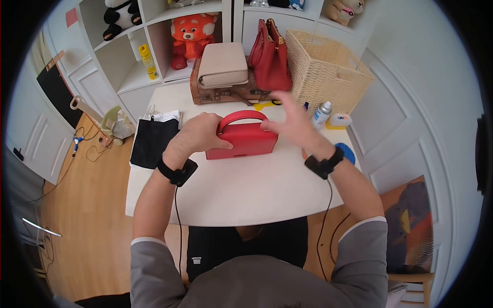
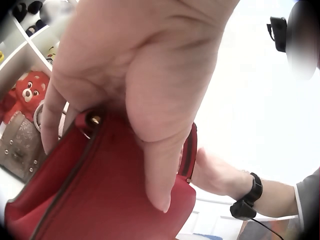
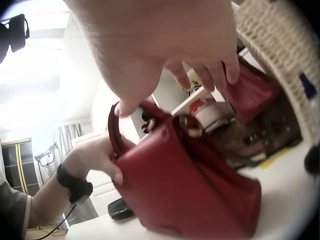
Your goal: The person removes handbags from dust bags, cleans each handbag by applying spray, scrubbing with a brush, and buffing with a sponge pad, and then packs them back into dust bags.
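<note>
A small red handbag [image 1: 241, 141] with its handle up stands on the white table [image 1: 246, 190]. The left hand [image 1: 197, 134] grips its left end, thumb on the front face and the other fingers over the top and behind, as the left wrist view shows. At the bag's right end is the right hand [image 1: 298, 123], its fingers spread and raised; the thumb is at the base of the handle, and whether it touches cannot be told. In the right wrist view that hand [image 3: 160, 55] arches above the bag [image 3: 165, 185], fingers apart.
Behind stand a brown case [image 1: 200, 92] under a beige bag [image 1: 223, 64], a larger red bag [image 1: 272, 61] and a wicker basket [image 1: 323, 72]. Black cloth [image 1: 154, 141] lies at the left. A spray can [image 1: 322, 114], a small yellow-and-white container [image 1: 339, 120] and a blue item [image 1: 345, 153] are at the right.
</note>
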Available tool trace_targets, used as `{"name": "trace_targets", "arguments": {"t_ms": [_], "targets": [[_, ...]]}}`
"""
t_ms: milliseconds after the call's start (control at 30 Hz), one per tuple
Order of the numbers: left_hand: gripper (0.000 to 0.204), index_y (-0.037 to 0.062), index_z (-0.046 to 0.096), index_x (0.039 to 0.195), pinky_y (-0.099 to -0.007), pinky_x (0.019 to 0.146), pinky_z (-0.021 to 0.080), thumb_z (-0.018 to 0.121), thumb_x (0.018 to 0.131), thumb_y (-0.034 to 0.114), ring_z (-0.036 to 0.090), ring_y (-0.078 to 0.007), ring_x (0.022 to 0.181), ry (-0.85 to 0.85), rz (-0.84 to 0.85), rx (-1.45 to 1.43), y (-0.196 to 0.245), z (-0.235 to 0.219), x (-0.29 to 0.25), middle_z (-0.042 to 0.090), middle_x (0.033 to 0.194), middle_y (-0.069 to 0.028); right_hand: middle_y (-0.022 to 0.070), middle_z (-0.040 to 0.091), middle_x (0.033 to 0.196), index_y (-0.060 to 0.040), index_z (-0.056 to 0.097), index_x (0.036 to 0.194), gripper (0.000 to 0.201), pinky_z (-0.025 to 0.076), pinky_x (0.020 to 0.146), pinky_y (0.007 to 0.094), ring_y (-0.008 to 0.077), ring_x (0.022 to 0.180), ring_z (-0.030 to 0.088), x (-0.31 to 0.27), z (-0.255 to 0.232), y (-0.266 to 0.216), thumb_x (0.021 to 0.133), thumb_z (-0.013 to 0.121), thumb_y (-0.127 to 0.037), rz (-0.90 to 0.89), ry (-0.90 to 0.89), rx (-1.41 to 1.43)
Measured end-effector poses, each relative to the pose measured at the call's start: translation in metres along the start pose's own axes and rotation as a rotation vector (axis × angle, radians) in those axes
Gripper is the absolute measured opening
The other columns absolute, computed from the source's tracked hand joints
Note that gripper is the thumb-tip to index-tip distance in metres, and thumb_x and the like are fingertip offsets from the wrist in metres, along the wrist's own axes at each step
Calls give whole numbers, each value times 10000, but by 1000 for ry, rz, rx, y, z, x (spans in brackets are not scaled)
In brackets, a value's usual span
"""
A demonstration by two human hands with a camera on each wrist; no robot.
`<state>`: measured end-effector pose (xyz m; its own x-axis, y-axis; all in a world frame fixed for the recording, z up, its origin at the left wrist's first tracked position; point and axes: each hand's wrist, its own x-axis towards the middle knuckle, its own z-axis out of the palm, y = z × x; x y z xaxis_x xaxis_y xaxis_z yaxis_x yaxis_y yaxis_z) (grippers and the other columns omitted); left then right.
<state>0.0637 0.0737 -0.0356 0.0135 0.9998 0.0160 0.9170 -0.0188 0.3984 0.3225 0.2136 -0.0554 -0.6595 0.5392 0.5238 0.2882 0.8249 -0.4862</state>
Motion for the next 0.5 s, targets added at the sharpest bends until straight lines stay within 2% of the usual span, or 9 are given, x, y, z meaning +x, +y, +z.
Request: {"name": "trace_targets", "arguments": {"t_ms": [33,100,200,267,300,367,400,467,500], "targets": [[518,-32,774,1058,-383,768,591,955,713,310,732,-280,770,12,2,-14,-2,-1,3,737,817,-182,249,648,1342,9,584,1396,688,494,1084,431,384,1278,619,14,-16,3,877,870,-339,-114,194,-74],[546,-36,770,1068,-382,799,599,945,708,336,744,-303,801,-90,-35,-103,-6,-3,9,761,873,-202,242,664,1305,11,604,1376,591,500,1066,435,400,1226,640,52,-54,6,956,783,-363,-98,426,-158],[561,-24,779,1076,-401,848,599,917,691,361,752,-341,847,-102,-10,-270,-21,1,18,769,905,-216,228,676,1310,38,605,1378,559,477,1092,398,343,1255,642,109,-108,32,1008,710,-368,-13,493,-239],[565,-32,773,1071,-388,837,599,928,691,357,747,-330,831,-93,1,-289,-25,3,20,771,895,-209,283,722,1216,34,684,1284,617,520,1018,456,425,1165,689,139,-124,74,1010,636,-517,20,508,-446],[570,-40,767,1067,-374,826,599,938,691,353,742,-318,814,-91,5,-303,-28,4,20,772,886,-201,283,722,1216,34,684,1284,617,520,1018,456,425,1165,689,143,-128,83,1010,636,-517,7,503,-445],[603,-48,746,1081,-380,835,597,940,688,365,745,-326,844,-103,-7,-277,-30,5,22,771,918,-203,279,762,1066,32,771,1107,652,548,940,481,417,1046,735,151,-126,90,962,648,-592,470,11,-278],[630,-49,731,1101,-384,844,596,942,686,375,747,-334,869,-84,-1,-270,-30,5,21,770,946,-208,279,762,1066,32,771,1107,652,548,940,481,417,1046,735,149,-118,90,962,648,-592,461,-3,-272],[711,-47,681,1174,-395,869,594,943,683,394,752,-356,934,-74,0,-261,-29,1,18,763,1013,-228,227,769,907,6,810,960,700,567,835,464,361,892,752,141,-103,80,884,687,-679,523,-121,-672],[711,-47,681,1174,-395,869,594,943,683,394,752,-356,934,-73,-19,-259,-28,0,17,763,1013,-228,227,769,907,6,810,960,700,567,835,464,361,892,752,149,-104,86,884,687,-679,513,-130,-660]]}}
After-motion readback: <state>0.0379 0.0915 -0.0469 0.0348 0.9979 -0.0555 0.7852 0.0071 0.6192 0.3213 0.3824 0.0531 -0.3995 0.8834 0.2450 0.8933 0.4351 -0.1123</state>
